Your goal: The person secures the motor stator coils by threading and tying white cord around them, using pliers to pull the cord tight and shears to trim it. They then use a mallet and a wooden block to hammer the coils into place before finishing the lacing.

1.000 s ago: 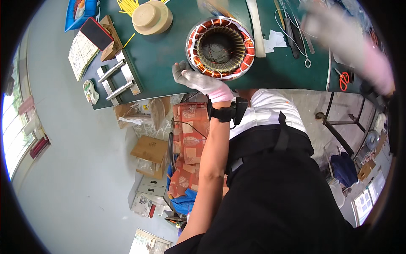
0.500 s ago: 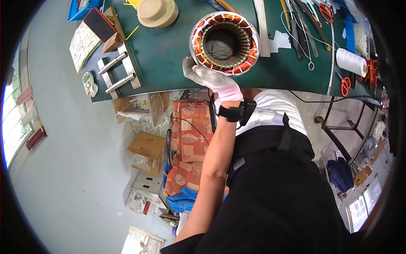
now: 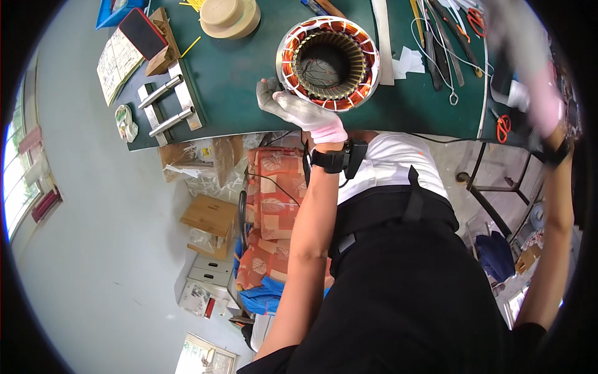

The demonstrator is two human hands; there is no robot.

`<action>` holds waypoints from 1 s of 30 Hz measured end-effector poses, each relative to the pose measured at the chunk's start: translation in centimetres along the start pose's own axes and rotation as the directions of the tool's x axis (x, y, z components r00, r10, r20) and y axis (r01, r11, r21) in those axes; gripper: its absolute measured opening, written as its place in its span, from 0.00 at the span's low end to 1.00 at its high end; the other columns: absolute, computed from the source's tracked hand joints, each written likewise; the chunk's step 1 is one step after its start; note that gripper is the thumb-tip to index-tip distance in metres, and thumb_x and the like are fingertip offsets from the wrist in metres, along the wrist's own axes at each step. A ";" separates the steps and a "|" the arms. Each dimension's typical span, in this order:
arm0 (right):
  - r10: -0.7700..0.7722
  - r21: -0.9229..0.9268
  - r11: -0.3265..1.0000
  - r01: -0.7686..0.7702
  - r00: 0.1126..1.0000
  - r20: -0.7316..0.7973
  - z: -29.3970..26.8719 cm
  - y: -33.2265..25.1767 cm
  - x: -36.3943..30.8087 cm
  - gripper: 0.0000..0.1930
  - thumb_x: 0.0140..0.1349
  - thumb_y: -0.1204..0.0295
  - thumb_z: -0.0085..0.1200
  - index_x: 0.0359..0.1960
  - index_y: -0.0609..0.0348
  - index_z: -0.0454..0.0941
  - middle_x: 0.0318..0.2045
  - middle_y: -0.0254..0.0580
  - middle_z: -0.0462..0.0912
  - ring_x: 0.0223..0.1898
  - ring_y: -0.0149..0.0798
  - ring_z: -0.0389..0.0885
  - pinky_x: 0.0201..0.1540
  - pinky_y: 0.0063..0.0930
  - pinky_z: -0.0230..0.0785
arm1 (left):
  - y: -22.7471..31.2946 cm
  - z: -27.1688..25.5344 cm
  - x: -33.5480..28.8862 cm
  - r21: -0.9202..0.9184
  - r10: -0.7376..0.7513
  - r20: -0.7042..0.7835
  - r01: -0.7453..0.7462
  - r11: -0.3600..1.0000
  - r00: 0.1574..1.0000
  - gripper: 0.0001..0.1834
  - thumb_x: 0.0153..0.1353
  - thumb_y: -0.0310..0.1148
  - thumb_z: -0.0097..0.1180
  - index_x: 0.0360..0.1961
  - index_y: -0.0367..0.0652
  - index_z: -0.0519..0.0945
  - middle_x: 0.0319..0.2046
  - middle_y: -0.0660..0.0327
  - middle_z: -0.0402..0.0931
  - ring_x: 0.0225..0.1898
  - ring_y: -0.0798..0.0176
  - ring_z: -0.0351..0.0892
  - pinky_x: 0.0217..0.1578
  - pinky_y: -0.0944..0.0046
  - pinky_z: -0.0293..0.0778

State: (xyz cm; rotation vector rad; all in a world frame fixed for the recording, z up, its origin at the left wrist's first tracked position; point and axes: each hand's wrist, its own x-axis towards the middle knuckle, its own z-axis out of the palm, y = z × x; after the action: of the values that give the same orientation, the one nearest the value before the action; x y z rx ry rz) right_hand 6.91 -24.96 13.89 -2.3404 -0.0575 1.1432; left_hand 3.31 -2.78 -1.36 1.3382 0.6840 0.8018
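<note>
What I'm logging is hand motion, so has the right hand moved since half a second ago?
Yes: out of view then, the right hand is now in view, blurred, beyond the lower scissors and slightly to their right; its path isn't shown.

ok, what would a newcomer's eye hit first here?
The motor stator, its copper windings laced in white, at upper centre on the green tabletop, with the gloved left hand at its near-left edge. Then the gloved right hand, blurred at upper right, and the red-edged smartphone at upper left.

Glossy copper windings (image 3: 360, 91), cloth glove (image 3: 306, 114)
</note>
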 end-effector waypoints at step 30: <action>-0.304 -0.334 0.902 0.274 0.952 -0.039 -4.0 -1.4 -2.8 0.19 0.58 0.69 0.54 0.49 0.66 0.69 0.26 0.43 0.80 0.25 0.36 0.78 0.27 0.33 0.69 | 0.2 1.4 -0.5 -0.165 -0.199 -0.020 0.193 0.967 0.980 0.23 0.69 0.48 0.34 0.54 0.41 0.64 0.41 0.57 0.67 0.43 0.61 0.69 0.45 0.59 0.72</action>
State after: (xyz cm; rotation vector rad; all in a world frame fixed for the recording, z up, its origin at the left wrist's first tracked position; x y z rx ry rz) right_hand 8.36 -26.21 18.58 -2.5540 -0.5852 0.9329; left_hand 4.19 -3.98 -0.95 1.0922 0.7504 0.7076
